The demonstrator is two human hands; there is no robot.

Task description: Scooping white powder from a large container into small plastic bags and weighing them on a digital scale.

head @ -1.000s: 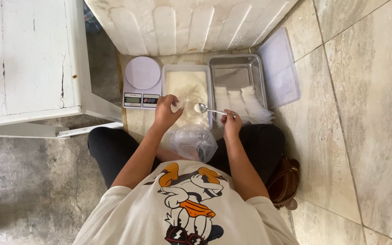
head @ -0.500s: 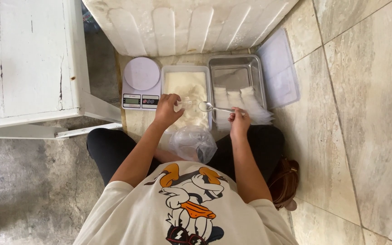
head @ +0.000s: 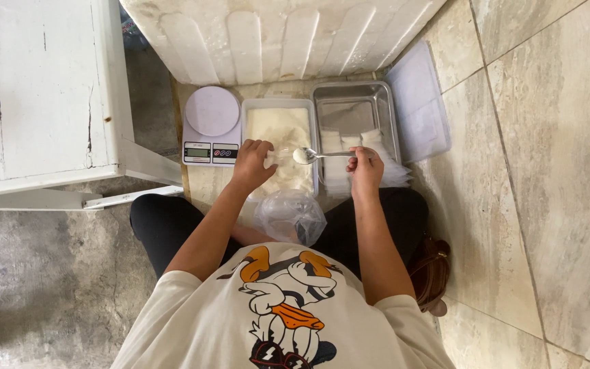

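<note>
Scale [head: 211,124] sits just left of the left hand [head: 253,161], which pinches a small clear bag [head: 278,156] over the white-filled tub [head: 281,130]. Right hand [head: 364,166] grips a spoon [head: 315,155], bowl at the bag's mouth.

Kitchen scale [head: 212,125], brown bag [head: 429,273]

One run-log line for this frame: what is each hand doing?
left hand: holds small clear bag over white tub | right hand: holds loaded spoon at bag mouth | steel tray: filled bags
</note>
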